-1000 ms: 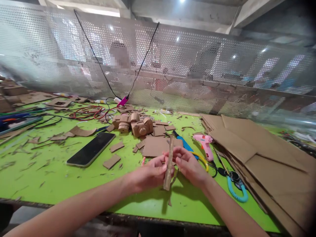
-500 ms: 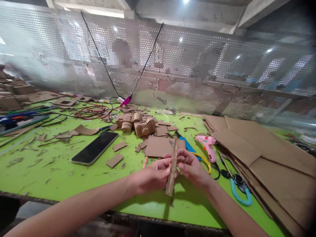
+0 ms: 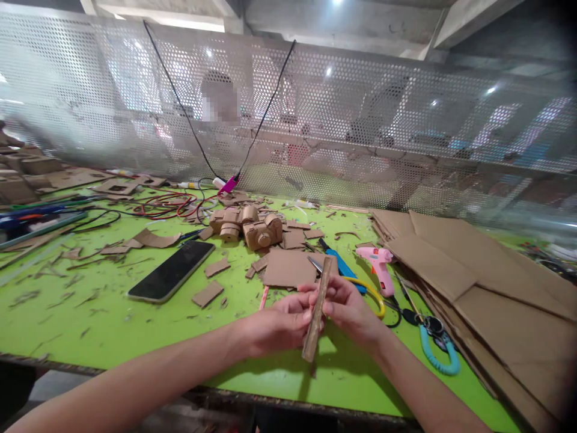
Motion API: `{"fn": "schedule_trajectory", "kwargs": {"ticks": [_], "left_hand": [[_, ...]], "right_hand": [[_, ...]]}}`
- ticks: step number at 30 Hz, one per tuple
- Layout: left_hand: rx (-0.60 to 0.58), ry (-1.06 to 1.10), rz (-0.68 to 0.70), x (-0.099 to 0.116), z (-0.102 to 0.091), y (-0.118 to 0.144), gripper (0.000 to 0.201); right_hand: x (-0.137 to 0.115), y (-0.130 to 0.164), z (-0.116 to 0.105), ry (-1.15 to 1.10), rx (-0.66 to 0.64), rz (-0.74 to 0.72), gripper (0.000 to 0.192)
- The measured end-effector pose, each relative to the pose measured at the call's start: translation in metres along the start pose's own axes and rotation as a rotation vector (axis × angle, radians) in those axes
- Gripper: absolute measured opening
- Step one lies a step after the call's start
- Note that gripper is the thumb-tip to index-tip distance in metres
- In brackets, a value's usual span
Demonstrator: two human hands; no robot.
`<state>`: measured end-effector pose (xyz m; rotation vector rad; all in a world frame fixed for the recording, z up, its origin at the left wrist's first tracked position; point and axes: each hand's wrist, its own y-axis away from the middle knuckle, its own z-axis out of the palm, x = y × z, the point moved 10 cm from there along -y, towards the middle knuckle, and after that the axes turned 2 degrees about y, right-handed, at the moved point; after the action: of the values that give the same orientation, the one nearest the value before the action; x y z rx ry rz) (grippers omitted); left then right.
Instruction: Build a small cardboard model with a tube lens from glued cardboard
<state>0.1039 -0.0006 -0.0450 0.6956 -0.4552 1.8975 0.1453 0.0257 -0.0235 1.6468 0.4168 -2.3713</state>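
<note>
Green desk (image 3: 90, 331) carrying cardboard scraps (image 3: 207, 294); from its middle, phone (image 3: 171, 272) lying toward nine o'clock, cardboard cameras (image 3: 262, 234) sitting near twelve, glue gun (image 3: 377, 257) toward two, sheets (image 3: 433, 258) at three.

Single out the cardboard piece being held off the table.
It's the long, narrow strip, held between the left hand and right hand; the broad rectangle beyond and the large sheets at right rest on the green table.

Cardboard strip (image 3: 317, 310) more aslant than a second ago, its far end (if only slightly) further right.
</note>
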Motion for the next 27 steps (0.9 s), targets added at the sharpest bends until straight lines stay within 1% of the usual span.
{"fn": "schedule_trajectory", "kwargs": {"ticks": [2,5,7,8,9,10,11,12,13,15,16,17,19,21,23,25,27], "left_hand": [[0.002,-0.018,-0.019,-0.004,-0.002,0.0,0.039],[0.035,-0.128,-0.081,-0.011,-0.009,-0.002,0.042],[0.099,-0.334,-0.126,-0.01,-0.021,-0.002,0.04],[0.149,-0.491,-0.124,-0.004,-0.029,-0.002,0.037],[0.216,-0.681,-0.09,0.009,-0.037,-0.001,0.033],[0.292,-0.892,-0.029,0.027,-0.044,0.0,0.031],[0.393,-1.103,0.076,0.051,-0.049,0.003,0.029],[0.523,-1.319,0.179,0.077,-0.053,0.009,0.026],[0.637,-1.508,0.256,0.099,-0.056,0.016,0.023],[0.845,-1.836,0.45,0.137,-0.052,0.031,0.019],[0.929,-1.987,0.514,0.15,-0.051,0.037,0.023],[1.004,-2.098,0.541,0.16,-0.053,0.042,0.029],[1.125,-2.213,0.518,0.172,-0.065,0.048,0.042],[1.114,-2.266,0.448,0.174,-0.08,0.046,0.046],[1.11,-2.271,0.417,0.174,-0.09,0.044,0.042],[1.124,-2.258,0.423,0.175,-0.096,0.044,0.038],[1.13,-2.24,0.448,0.178,-0.1,0.044,0.04]], "right_hand": [[-0.002,-0.001,-0.003,-0.004,0.028,-0.007,0.029],[-0.015,-0.002,-0.02,-0.037,0.132,-0.086,0.028],[-0.025,-0.002,-0.036,-0.065,0.203,-0.149,0.028],[-0.029,-0.002,-0.044,-0.072,0.232,-0.167,0.028],[-0.032,-0.002,-0.052,-0.071,0.257,-0.177,0.027],[-0.035,-0.002,-0.059,-0.065,0.28,-0.183,0.026],[-0.037,-0.002,-0.066,-0.057,0.301,-0.192,0.026],[-0.039,-0.002,-0.072,-0.049,0.318,-0.199,0.026],[-0.041,-0.002,-0.077,-0.04,0.33,-0.203,0.025],[-0.042,-0.002,-0.082,-0.016,0.339,-0.207,0.025],[-0.041,-0.002,-0.083,-0.001,0.337,-0.203,0.024],[-0.04,-0.002,-0.082,0.017,0.333,-0.197,0.023],[-0.038,-0.002,-0.08,0.05,0.32,-0.178,0.021],[-0.034,-0.003,-0.079,0.067,0.309,-0.159,0.021],[-0.03,-0.003,-0.078,0.068,0.3,-0.14,0.02],[-0.027,-0.004,-0.077,0.064,0.292,-0.128,0.02],[-0.026,-0.004,-0.077,0.064,0.285,-0.124,0.019]]}}
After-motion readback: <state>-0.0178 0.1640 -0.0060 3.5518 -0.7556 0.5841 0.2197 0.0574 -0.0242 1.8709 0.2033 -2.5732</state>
